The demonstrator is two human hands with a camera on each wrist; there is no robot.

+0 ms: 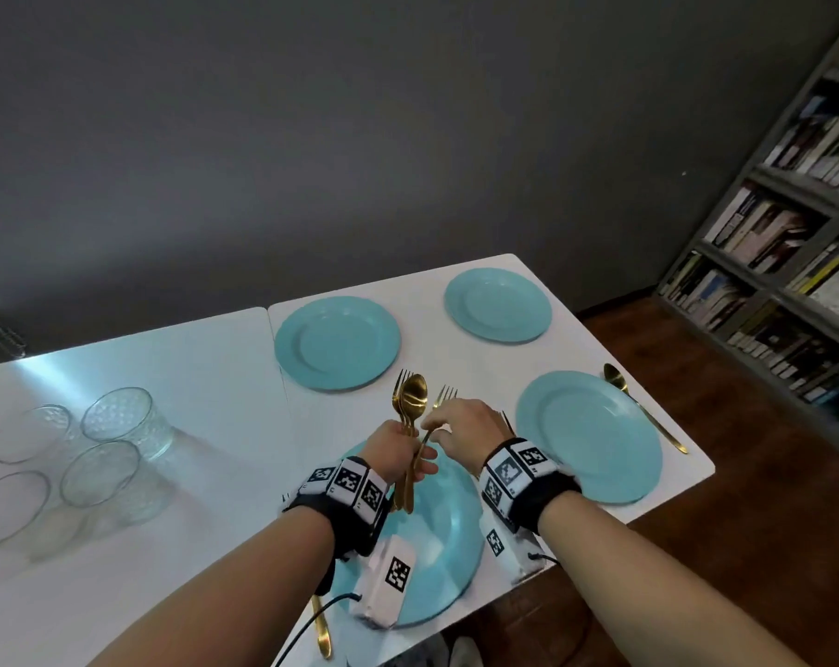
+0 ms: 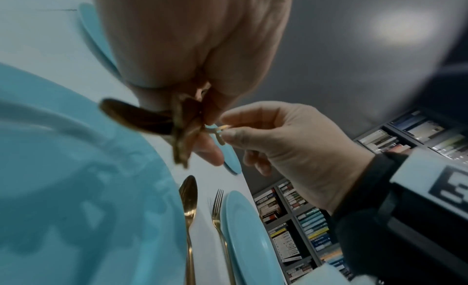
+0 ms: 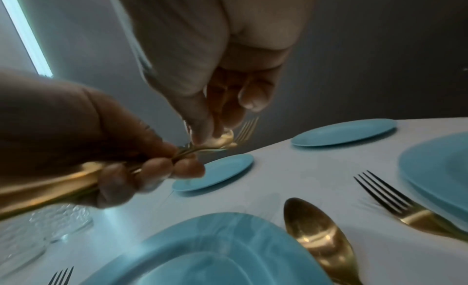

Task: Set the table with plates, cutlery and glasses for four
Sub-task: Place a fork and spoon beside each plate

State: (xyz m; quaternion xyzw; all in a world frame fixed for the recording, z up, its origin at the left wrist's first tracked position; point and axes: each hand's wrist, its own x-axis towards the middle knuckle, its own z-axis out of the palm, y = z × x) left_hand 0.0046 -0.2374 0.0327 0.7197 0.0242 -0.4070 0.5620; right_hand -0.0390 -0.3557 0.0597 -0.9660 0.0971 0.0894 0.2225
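Left hand [image 1: 398,450]: grip wrapped round a bunch of shiny gold spoons and forks [image 1: 410,402], kept ready above the near round blue plate [image 1: 436,546].
Right hand [image 1: 460,426]: pinches one gold fork [image 1: 439,402] to pull it free.
Worktop [image 1: 215,402]: four blue plates set.

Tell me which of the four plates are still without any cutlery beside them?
The two far plates, far left and far right, have bare table beside them. The near plate and right plate each have a fork and spoon alongside.

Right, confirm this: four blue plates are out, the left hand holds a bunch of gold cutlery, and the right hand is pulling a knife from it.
Not a knife: the head view shows the right hand pinching a fork, tines up, beside the bunch of gold cutlery in the left hand. The rest stands.
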